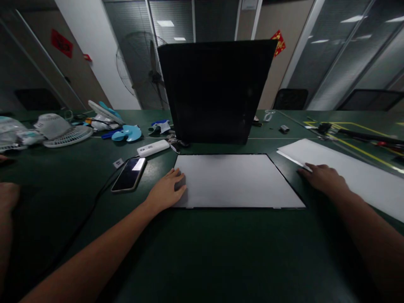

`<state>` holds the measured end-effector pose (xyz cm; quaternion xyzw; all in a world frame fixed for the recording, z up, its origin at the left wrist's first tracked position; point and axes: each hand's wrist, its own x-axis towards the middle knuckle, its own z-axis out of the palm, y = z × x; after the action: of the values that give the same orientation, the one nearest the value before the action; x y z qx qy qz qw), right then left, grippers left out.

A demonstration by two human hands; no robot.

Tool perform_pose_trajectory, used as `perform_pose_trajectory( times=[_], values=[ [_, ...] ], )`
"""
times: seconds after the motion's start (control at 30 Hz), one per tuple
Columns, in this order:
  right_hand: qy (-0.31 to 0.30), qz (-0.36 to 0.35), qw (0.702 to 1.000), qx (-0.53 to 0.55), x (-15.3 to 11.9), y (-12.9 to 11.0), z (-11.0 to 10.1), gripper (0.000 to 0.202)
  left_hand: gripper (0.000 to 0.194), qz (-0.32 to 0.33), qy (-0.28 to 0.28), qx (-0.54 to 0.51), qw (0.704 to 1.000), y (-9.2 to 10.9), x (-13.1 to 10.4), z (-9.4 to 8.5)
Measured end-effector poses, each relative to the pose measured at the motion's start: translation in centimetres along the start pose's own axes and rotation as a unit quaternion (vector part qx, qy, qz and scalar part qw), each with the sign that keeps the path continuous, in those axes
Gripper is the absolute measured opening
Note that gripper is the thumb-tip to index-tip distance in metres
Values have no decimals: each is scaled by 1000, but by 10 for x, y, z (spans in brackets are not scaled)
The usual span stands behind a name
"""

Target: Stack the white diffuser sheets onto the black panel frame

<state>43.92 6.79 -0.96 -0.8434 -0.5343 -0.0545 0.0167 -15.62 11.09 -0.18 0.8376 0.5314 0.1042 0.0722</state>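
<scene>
The white panel (233,181) lies flat on the surface (205,256), its long sides roughly in line with the surface's far edge, an orientation that probably makes all its sides easy to reach. The left hand (164,193) rests on the panel's left end with fingers open and slightly spread, grasping nothing; this looks meant to steady it against sliding. The right hand (328,181) is at the near-left edge of the white sheets (353,168), toward the surface's right edge, fingers bent; whether they pinch a sheet or only touch the edge, I cannot tell. The sheets lie askew beside the panel, apart from it, likely for easy reach. Nearer the far edge, the black screen (217,92) stands upright behind the panel, perhaps to leave flat room in front. The phone (129,174) and white stick (153,148) sit left of the panel, and the fan parts (67,130) lie toward the far-left corner, seemingly set aside. Another person's hand (9,195) is at the left.
</scene>
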Motion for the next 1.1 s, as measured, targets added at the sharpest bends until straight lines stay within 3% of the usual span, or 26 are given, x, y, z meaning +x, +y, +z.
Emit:
perform_pose_trajectory(
  times=[0.3,0.57,0.7,0.77,0.87,1.0,1.1],
  values=[
    [57,-80,995,-18,-10,-20,-9,51,62,-4,14,-2,1000,1,-1,3],
    [80,-17,997,1,-22,-29,-22,54,62,-13,25,3,1000,0,0,4],
    [123,-2,991,47,-43,-61,-42,50,64,-27,40,-12,999,-2,3,6],
    [134,-47,987,73,-56,-88,-50,46,64,-36,41,-24,998,-1,4,4],
    [151,-195,964,97,-81,-132,-54,38,61,-48,32,-45,997,0,4,2],
    [110,-420,894,108,-115,-177,-48,29,60,-44,38,-75,996,-1,5,1],
    [83,-506,850,118,-136,-196,-46,28,65,-31,54,-93,994,-3,6,2]
  ],
)
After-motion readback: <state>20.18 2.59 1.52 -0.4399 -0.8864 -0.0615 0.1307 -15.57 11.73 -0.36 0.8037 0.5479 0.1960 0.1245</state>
